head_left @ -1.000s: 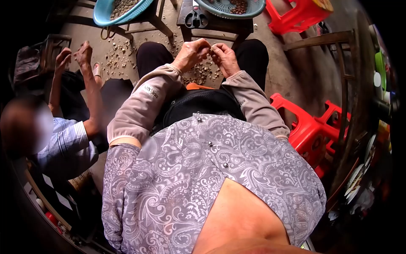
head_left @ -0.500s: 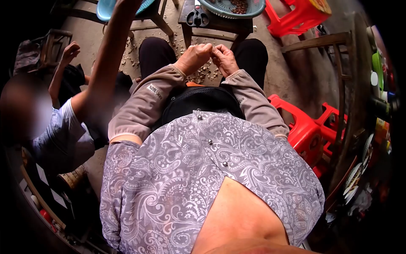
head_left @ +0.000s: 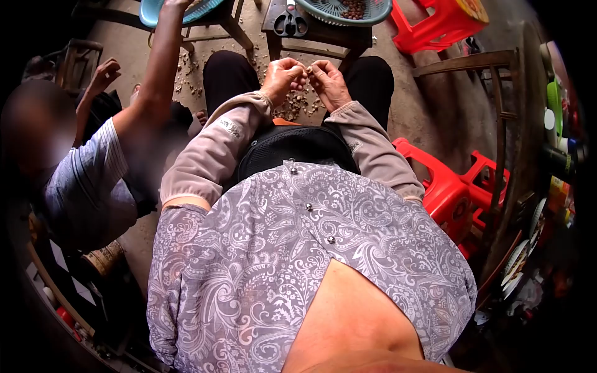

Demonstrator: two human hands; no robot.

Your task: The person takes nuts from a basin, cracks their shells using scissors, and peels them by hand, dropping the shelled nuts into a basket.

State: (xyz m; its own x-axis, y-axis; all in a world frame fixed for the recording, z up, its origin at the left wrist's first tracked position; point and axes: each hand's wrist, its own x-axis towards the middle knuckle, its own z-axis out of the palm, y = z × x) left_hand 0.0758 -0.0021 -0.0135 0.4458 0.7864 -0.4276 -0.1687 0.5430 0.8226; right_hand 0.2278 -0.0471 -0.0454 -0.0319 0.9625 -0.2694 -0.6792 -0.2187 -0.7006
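My left hand [head_left: 284, 79] and my right hand [head_left: 328, 82] meet fingertip to fingertip above my lap, between my knees. Both are pinched round a small pale piece [head_left: 309, 70], which looks like a bit of nut or shell, mostly covered by the fingers. Below them, shell fragments [head_left: 291, 107] lie scattered on the floor. Ahead of my hands, black-handled scissors [head_left: 290, 23] rest on a dark wooden stool [head_left: 323, 37], beside a blue-grey basket [head_left: 373, 17] holding reddish-brown nuts [head_left: 352, 9].
At the left a person [head_left: 93, 180] reaches one arm to a light blue basin [head_left: 149, 13] on another wooden seat. Red plastic stools [head_left: 444, 199] stand at my right, near a wooden chair [head_left: 497, 60]. Another red stool [head_left: 435, 28] is at the upper right.
The person at the left has raised an arm to the blue basin. My hands stay together, but their fingers have shifted and the pale piece now shows between them.
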